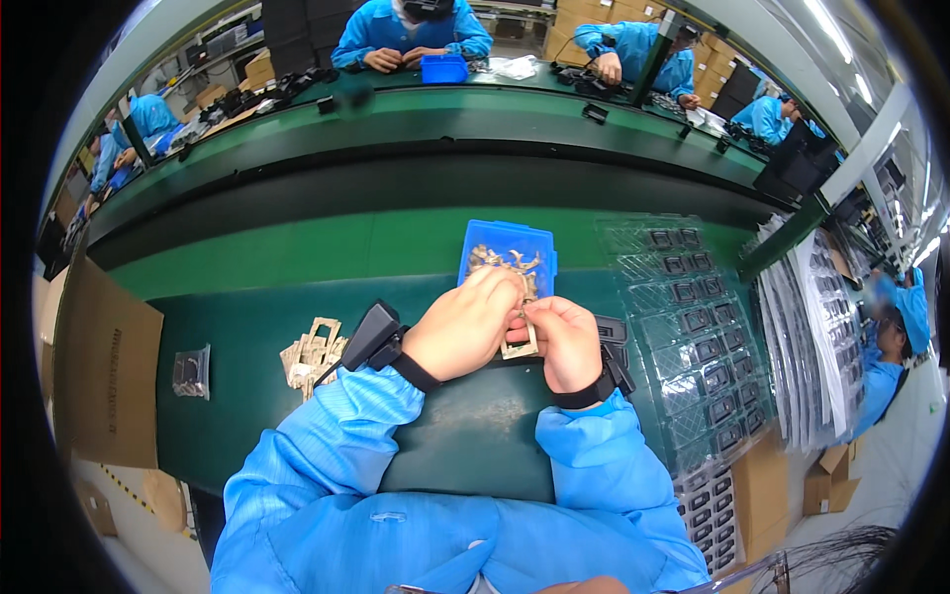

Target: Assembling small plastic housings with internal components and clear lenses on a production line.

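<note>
Hands close together over green table point(450, 436); right hand point(570, 346) pinching tan frame point(520, 353), left hand point(470, 322) fingers at it, can't tell if clamped; frame just near of blue bin point(512, 238) of small parts; frame pile point(315, 351) left, clear trays point(658, 342) with black pieces right

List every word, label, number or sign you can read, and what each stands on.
Large cardboard box, left: dark sideways printing, too blurred to quote reliably.
Tan frame in hand: no lettering discernible.
Blue bin: none discernible.
</note>
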Available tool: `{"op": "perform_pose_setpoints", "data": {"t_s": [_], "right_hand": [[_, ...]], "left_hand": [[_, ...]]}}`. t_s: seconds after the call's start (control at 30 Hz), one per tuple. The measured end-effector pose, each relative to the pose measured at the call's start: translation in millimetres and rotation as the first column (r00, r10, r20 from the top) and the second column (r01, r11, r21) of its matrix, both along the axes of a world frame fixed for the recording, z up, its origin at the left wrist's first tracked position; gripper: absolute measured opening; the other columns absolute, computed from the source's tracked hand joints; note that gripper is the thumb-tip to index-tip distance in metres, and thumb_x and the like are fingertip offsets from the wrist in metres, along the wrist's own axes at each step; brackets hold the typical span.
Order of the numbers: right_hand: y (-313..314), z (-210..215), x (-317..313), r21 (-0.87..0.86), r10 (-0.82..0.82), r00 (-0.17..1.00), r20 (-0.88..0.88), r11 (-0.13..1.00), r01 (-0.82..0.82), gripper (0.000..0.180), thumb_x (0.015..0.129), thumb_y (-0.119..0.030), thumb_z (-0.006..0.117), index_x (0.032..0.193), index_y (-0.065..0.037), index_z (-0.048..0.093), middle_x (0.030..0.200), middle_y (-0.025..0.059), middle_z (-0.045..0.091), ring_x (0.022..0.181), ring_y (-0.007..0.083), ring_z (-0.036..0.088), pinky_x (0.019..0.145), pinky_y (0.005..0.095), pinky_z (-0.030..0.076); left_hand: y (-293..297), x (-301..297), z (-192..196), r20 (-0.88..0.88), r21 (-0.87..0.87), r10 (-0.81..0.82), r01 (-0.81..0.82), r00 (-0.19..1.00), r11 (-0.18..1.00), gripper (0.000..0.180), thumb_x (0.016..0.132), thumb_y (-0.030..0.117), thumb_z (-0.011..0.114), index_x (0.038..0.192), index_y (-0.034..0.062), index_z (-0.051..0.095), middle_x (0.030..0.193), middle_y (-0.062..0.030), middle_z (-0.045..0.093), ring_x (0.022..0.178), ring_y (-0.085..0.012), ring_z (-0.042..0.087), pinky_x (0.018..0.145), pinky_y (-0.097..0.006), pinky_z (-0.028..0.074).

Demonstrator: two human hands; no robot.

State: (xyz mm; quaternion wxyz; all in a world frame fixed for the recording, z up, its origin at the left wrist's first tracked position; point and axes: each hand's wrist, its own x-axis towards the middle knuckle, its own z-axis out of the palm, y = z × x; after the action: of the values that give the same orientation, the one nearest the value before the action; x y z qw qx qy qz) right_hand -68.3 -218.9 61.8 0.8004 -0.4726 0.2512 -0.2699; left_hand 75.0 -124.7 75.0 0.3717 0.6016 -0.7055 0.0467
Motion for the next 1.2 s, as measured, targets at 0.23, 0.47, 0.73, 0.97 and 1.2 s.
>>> {"op": "perform_pose_setpoints", "data": {"t_s": [0.23, 0.47, 0.73, 0.97, 1.2], "right_hand": [[0, -7, 1, -0.096, -0.058, 0.998, 0.018, 0.994, 0.059, 0.011, 0.097, -0.005, 0.056, 0.092, 0.003, 0.062, 0.086, 0.0127, 0.070, 0.071, 0.0176, 0.070, 0.063, 0.0275, 0.057], [5, -7, 4, -0.292, -0.112, 0.994, 0.011, 0.950, 0.111, 0.010, 0.099, -0.003, 0.057, 0.094, 0.002, 0.063, 0.090, 0.0098, 0.071, 0.076, 0.0140, 0.069, 0.068, 0.0250, 0.055], [6, -10, 5, -0.402, -0.136, 0.991, 0.006, 0.907, 0.127, 0.008, 0.097, -0.002, 0.059, 0.094, 0.003, 0.065, 0.090, 0.0085, 0.071, 0.083, 0.0146, 0.070, 0.074, 0.0265, 0.057], [-1, -6, 1, -0.143, -0.080, 0.993, 0.084, 0.985, 0.091, 0.012, 0.099, -0.009, 0.058, 0.093, 0.000, 0.063, 0.086, 0.0088, 0.071, 0.074, 0.0149, 0.069, 0.066, 0.0268, 0.057], [-12, -1, 0, -0.380, -0.250, 0.959, -0.132, 0.906, 0.184, 0.013, 0.100, -0.013, 0.058, 0.094, -0.002, 0.061, 0.084, 0.0058, 0.069, 0.067, 0.0082, 0.065, 0.051, 0.0213, 0.051]], "left_hand": [[1, 0, 1, 0.038, -0.008, -0.012, 0.012, 0.999, 1.000, 0.017, 0.084, 0.002, 0.065, 0.096, 0.0035, 0.052, 0.104, -0.0127, 0.061, 0.100, -0.0351, 0.059, 0.081, -0.042, 0.051], [4, 2, 4, -0.178, -0.021, 0.103, -0.109, 0.978, 0.994, 0.016, 0.082, 0.004, 0.068, 0.093, 0.0053, 0.057, 0.095, -0.0112, 0.063, 0.095, -0.0334, 0.060, 0.079, -0.043, 0.050], [2, -3, 1, 0.003, -0.053, 0.125, -0.125, 0.992, 0.991, 0.014, 0.082, 0.002, 0.066, 0.092, 0.0047, 0.056, 0.095, -0.0097, 0.062, 0.093, -0.0324, 0.060, 0.079, -0.042, 0.051], [-1, -1, -5, 0.008, -0.151, 0.041, -0.039, 0.999, 0.988, 0.015, 0.084, 0.001, 0.064, 0.094, 0.0038, 0.053, 0.101, -0.0124, 0.059, 0.093, -0.0328, 0.060, 0.076, -0.040, 0.052], [-4, 14, -10, -0.188, -0.080, 0.283, -0.302, 0.940, 0.950, 0.008, 0.087, -0.001, 0.063, 0.094, 0.0005, 0.060, 0.094, -0.0138, 0.064, 0.085, -0.0330, 0.064, 0.075, -0.040, 0.053]]}}
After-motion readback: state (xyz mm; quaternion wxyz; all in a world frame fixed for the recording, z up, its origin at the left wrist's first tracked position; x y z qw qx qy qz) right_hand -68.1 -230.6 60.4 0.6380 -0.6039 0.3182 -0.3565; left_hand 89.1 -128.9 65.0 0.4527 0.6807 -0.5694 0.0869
